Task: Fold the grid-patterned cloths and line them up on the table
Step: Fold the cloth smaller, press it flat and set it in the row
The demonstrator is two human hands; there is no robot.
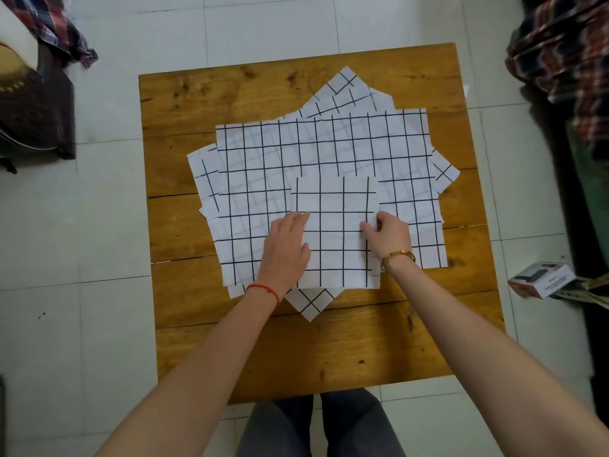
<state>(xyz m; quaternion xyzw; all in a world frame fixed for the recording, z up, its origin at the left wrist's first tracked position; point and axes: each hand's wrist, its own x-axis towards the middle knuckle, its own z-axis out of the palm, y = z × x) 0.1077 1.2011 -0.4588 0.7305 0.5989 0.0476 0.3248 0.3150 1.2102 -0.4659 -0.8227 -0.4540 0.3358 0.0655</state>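
A folded white cloth with a black grid (334,222) lies on top of a pile of several spread-out grid-patterned cloths (263,166) in the middle of the wooden table (230,341). My left hand (286,249) lies flat on the folded cloth's left edge, fingers together. My right hand (387,235) pinches the folded cloth's right edge between thumb and fingers. Corners of the lower cloths stick out at the back (344,82), the right (445,173) and the front (309,303).
The table stands on a white tiled floor (108,225). Plaid fabric hangs at the upper left (62,28) and the right (560,51). A small white box (540,278) lies on the floor to the right. A dark stool (36,110) stands at the left.
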